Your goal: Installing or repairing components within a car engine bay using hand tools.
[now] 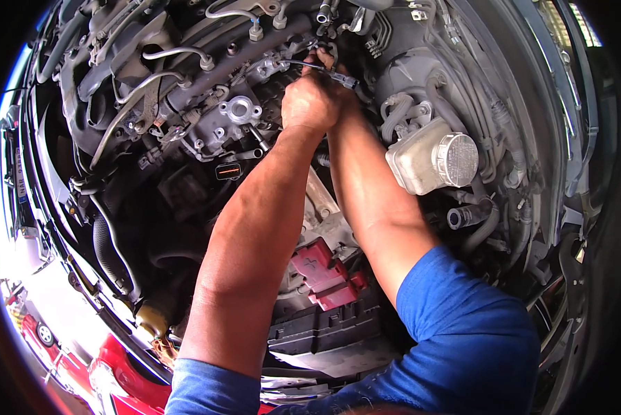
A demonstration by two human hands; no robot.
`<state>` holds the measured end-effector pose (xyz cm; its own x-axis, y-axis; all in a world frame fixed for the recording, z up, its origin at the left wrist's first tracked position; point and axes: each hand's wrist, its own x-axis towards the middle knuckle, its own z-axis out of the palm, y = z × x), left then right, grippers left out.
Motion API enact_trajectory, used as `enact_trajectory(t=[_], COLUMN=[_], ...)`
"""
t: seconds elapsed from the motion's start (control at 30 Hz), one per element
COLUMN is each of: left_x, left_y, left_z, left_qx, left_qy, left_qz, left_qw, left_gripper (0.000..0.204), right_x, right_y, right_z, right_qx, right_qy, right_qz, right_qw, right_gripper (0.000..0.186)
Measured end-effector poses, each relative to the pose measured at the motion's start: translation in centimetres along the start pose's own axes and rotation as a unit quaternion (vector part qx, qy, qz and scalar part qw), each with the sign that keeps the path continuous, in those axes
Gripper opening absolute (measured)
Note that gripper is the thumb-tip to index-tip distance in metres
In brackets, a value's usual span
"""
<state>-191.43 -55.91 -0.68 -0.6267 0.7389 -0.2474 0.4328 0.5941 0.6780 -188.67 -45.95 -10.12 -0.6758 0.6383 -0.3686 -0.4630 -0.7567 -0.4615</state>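
Both my hands reach deep into a car engine bay, close together below a metal fuel rail point(255, 47) with metal lines. My left hand point(306, 98) has its fingers curled at a cluster of fittings; what they hold is hidden. My right hand point(338, 93) is behind it, mostly covered, so I cannot see its grip. A thin line with a dark connector point(345, 80) lies over the fingers. Left of my hands is a silver housing with a round opening point(241, 109).
A translucent reservoir point(421, 162) with a round cap sits right of my right forearm. A red plastic cover point(321, 273) and a dark box point(324, 339) lie between my arms. Hoses point(103, 242) line the left side. A red car point(61, 366) shows outside at lower left.
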Motion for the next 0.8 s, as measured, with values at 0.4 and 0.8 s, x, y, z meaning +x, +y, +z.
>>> enact_trajectory(t=[0.4, 0.8], left_x=[0.6, -0.3], left_y=[0.3, 0.6], left_z=[1.0, -0.7], left_qx=[0.049, -0.007], left_qy=[0.003, -0.013], left_qz=[0.066, -0.024], left_qw=[0.997, 1.0], left_gripper=[0.034, 0.048], right_x=[1.1, 0.3], right_y=[-0.5, 0.0], right_z=[-1.6, -0.7], right_qx=[-0.064, 0.028], right_qy=[0.062, 0.014], right_qz=[-0.023, 0.015], right_qw=[0.996, 0.999], right_gripper=[0.019, 0.015])
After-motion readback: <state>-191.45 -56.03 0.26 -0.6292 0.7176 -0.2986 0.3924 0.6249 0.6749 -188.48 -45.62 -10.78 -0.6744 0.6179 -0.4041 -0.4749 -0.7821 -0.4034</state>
